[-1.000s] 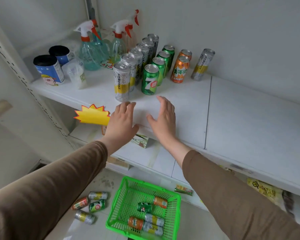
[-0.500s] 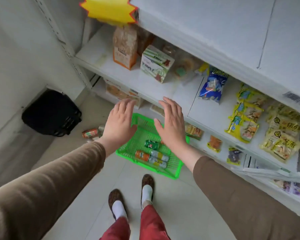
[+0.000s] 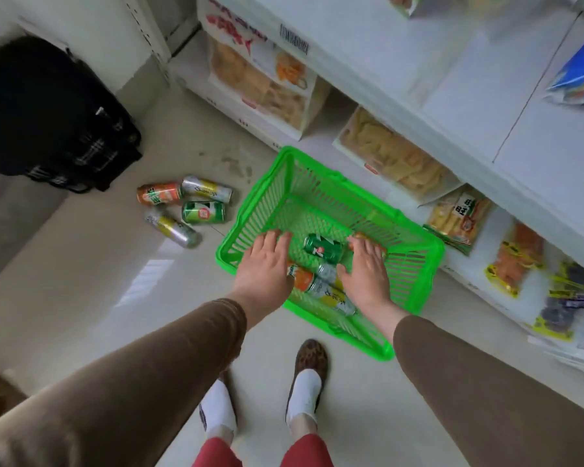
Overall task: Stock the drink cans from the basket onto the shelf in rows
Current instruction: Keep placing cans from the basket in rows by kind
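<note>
Both hands reach into the green basket (image 3: 415, 261) at centre frame, palms down, fingers spread and grasping nothing. The left hand (image 3: 267, 264) partly covers an orange can (image 3: 300, 277); the right hand (image 3: 368, 267) hides most of another orange can (image 3: 359, 236) at its fingertips. Between them lies a green 7UP can (image 3: 324, 248), its logo readable, with two silver-and-yellow cans (image 3: 331, 296) below it, their print too blurred to read. Four more cans (image 3: 189, 207) lie on the floor (image 3: 81, 281), left of the basket. The shelf (image 3: 452, 72) fills the upper right.
</note>
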